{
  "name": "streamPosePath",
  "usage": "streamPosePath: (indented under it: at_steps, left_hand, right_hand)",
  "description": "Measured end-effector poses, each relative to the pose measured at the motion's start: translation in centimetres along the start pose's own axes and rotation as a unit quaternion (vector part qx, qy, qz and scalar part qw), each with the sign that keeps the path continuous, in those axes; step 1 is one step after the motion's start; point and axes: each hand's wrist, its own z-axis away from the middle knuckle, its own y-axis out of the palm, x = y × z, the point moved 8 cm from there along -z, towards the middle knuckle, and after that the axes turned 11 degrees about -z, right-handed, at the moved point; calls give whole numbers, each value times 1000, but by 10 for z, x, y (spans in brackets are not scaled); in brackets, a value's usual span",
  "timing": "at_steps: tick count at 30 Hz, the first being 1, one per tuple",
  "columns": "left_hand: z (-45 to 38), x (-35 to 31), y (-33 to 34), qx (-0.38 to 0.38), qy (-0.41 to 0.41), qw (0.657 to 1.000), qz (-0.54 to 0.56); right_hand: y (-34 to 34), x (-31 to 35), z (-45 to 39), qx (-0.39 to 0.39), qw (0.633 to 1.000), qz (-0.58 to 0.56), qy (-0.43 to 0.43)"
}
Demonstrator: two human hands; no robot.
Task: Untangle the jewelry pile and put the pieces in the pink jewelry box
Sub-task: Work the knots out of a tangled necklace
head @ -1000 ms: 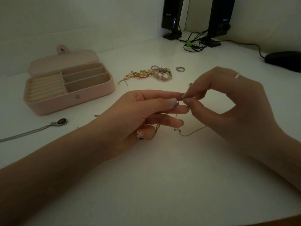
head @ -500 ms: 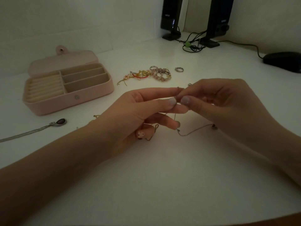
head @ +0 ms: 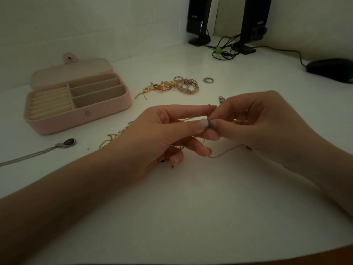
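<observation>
White desk (head: 191, 217) bears jewelry box (head: 80, 119), jewelry pile (head: 175, 87).

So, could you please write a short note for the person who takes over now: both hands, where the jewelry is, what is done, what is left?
Left hand and right hand: both pinch the thin cord necklace where their fingertips meet, above the table; its pink charm hangs under the left hand.
Pink jewelry box: open, its compartments look empty.
Jewelry pile sits behind the hands, a single ring beside it, and a pendant necklace in front of the box.
Done: nothing is boxed yet.
Left: free the cord, untangle the pile, box all pieces.
</observation>
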Motion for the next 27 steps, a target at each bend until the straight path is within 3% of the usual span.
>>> streamPosePath:
  at_steps: [10, 17, 27]
  left_hand:
    - [-1, -1, 1, 9, 1, 1000, 1]
    - [0, -1, 2, 19, -1, 1000, -2]
    - [-1, -3, -1, 6, 5, 1000, 7]
  right_hand:
    - [-3, 5, 2, -24, 998, 45, -38]
    - [-9, 15, 4, -64, 984, 138, -95]
    - [-2, 22, 7, -50, 959, 230, -158]
